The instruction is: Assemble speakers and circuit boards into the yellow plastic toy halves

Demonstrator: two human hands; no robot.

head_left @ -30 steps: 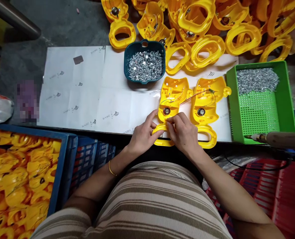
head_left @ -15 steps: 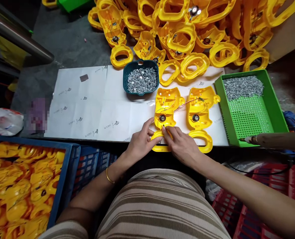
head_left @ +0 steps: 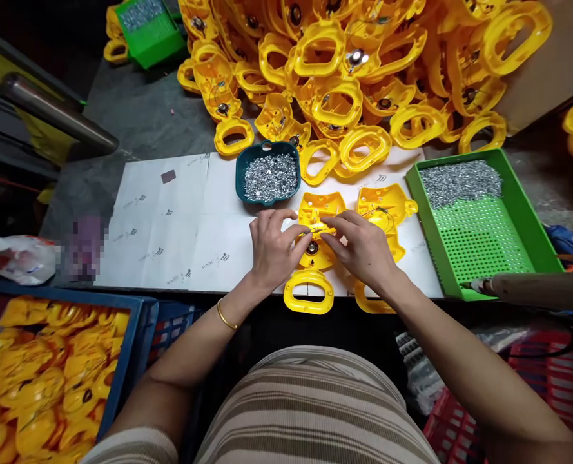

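My left hand (head_left: pixel 275 247) and my right hand (head_left: pixel 367 250) meet over a yellow plastic housing half (head_left: pixel 316 259), which lies hollow side up. A round metal-centred part (head_left: pixel 312 247) sits inside it. Between my fingertips runs a thin wire (head_left: pixel 318 231), pinched from both sides; its ends are hidden. The housing's looped handle (head_left: pixel 308 308) points toward me at the table's edge. Just right of it lies a second such housing half (head_left: pixel 380 194) with loose wires inside, partly covered by my right hand.
Beyond the housings stands a dark green tub (head_left: pixel 267 199) of small metal screws. A green perforated tray (head_left: pixel 479 241) with more metal pieces is on the right. Many yellow housings (head_left: pixel 339 77) are heaped behind. A blue crate (head_left: pixel 134 361) of yellow parts stands at lower left.
Both hands have moved from the handle up to the housing's middle and now pinch a wire. The handle is uncovered. The camera view has shifted slightly.
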